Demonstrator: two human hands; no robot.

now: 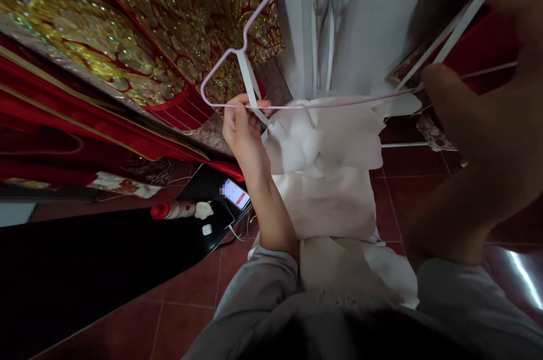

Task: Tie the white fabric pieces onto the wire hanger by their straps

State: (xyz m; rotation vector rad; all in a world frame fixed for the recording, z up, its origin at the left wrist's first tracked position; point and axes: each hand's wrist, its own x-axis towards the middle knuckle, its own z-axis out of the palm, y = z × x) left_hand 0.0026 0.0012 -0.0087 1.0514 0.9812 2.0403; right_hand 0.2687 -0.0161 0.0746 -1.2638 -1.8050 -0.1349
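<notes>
A thin pale-pink clothes hanger [339,104] spans the upper middle of the view. My left hand [248,128] is closed around its lower bar near the left end. A white strap [250,80] loops over that end, passing by the fingers. At the upper right, my right hand [487,105] is close to the camera and in shadow. Its upper fingers pinch another white strap [462,26], stretched taut beside the hanger's right end. Below the bar hangs a white layered garment [331,196], reaching down toward my body. The hanger's hook is out of view.
Red and gold sequined clothes [178,20] hang along the left. A black table [127,258] carries a lit phone [236,194], a red-capped bottle [169,211] and a white earbud case [207,230]. White hangers [324,20] hang ahead by a pale wall. Red tiles [186,292] cover the floor.
</notes>
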